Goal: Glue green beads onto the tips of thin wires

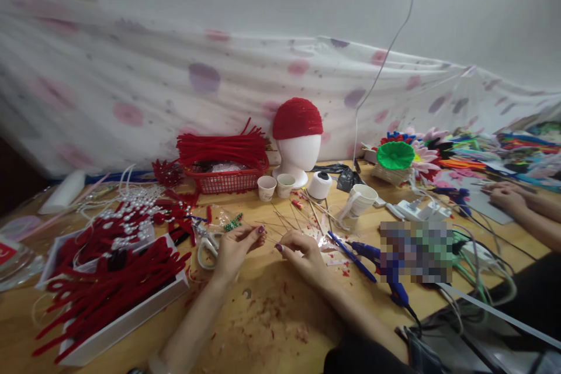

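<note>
My left hand [239, 248] is closed in a pinch, thumb against fingertips, above the middle of the wooden table. Close beside it, my right hand [302, 254] is also pinched, its fingertips turned toward the left ones. Whatever sits between the fingertips is too fine to make out. Thin brown wires [280, 219] fan out just beyond both hands. Left of my left hand lie scissors [207, 252] with pale handles and a cluster of green beads [233, 222]. A blue pen-like stick [353, 257] rests to the right of my right hand.
A white box [127, 318] of red fuzzy stems stands left. Behind are a red basket [223, 180], a foam head [300, 155] with a red cap, paper cups [266, 188], and a thread spool [319, 186]. Glue guns [394, 274] with cords and another person's hands [508, 196] are right.
</note>
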A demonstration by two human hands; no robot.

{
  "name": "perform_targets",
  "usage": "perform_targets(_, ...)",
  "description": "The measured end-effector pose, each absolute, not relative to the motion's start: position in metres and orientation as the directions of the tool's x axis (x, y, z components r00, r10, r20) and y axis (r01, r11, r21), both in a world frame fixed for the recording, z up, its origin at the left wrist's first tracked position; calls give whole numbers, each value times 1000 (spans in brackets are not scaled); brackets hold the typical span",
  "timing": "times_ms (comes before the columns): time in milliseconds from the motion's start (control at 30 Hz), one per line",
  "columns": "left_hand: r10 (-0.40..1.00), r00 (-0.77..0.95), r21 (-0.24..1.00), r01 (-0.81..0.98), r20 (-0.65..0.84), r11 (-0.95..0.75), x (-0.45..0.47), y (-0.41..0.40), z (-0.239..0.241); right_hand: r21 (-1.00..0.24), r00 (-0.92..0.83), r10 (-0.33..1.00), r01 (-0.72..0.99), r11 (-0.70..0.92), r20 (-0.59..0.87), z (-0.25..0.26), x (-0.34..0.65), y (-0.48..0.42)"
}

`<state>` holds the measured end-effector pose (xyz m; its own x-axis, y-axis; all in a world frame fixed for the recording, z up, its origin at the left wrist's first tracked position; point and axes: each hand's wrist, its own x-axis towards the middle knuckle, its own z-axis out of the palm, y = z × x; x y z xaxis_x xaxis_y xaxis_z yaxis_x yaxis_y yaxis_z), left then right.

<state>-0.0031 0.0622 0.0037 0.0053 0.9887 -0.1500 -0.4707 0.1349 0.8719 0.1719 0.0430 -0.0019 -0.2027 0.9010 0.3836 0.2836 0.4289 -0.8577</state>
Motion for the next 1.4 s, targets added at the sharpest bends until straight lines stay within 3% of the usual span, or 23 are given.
perform_targets(100,990,30,878,-457,-141,139,-5,61,6,-934,-210,944,199,297,255,-3,172,43)
perform_targets(233,990,53,890,-435,-128,138,-5,60,9,-959,-249,949,157,235,191,-5,172,44)
perform_targets(800,997,-8,922,-382,-73,65,-11,63,5,-999,-339,940,-19,38,42,-13,174,50)
perform_targets(1400,999,12,967,-250,-51,53,-6,58,8,-993,-294,954,77,87,61,-9,169,46)
